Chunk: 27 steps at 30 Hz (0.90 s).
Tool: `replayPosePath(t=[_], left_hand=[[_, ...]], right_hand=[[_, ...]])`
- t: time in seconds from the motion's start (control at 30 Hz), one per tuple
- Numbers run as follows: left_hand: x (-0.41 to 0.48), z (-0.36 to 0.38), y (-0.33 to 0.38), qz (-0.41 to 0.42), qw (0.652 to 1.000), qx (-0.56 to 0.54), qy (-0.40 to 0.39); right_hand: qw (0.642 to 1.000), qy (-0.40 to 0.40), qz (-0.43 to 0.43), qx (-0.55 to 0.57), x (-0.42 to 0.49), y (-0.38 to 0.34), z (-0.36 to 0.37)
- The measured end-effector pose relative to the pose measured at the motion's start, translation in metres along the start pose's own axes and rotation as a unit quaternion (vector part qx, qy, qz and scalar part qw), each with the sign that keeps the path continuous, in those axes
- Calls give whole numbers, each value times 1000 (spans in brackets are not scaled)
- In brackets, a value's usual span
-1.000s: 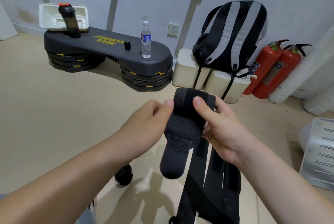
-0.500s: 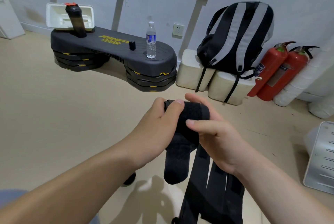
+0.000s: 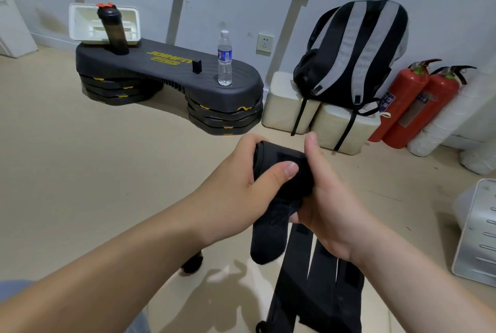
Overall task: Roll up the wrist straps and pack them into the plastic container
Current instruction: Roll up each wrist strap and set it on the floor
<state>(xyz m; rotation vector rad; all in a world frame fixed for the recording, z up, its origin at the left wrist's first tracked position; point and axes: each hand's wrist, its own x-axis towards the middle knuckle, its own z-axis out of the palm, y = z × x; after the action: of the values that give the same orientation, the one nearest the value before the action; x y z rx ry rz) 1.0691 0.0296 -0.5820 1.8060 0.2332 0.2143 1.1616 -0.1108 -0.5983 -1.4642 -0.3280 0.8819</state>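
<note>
Left hand clenches the rolled black woven-fabric wrist strap, its thumb now pressed across the roll's front. The strap's fuzzy tail dangles below. Right hand grips the roll's right side, thumb lifted where a finger lay before. At the far left, well apart from the hands, the white plastic container leans behind a dark shaker bottle.

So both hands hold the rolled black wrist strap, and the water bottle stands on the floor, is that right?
Not quite: in the head view the water bottle stands on top of the black platform instead. The left hand and right hand do hold the rolled wrist strap.
</note>
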Motion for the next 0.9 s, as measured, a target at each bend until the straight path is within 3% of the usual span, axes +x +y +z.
replayPosePath(t=[0.23,0.33,0.43,0.5,0.7,0.9], left_hand=[[3,-9,-5,42,999,-26,-18],[5,-7,-8,-6,998,-58,15],[9,-5,-15,-87,994,-12,68],[10,-3,-19,-135,989,-12,58],[10,8,-30,-123,991,-5,57],[10,10,-26,-180,980,-71,39]], right_hand=[[997,-15,-28,-67,0,-6,-9],[997,18,-49,-63,1,-3,-9],[995,63,-47,-54,4,-2,-10],[996,79,-36,-26,5,-2,-11],[996,89,-20,15,11,0,-10],[995,84,-47,10,8,3,-9]])
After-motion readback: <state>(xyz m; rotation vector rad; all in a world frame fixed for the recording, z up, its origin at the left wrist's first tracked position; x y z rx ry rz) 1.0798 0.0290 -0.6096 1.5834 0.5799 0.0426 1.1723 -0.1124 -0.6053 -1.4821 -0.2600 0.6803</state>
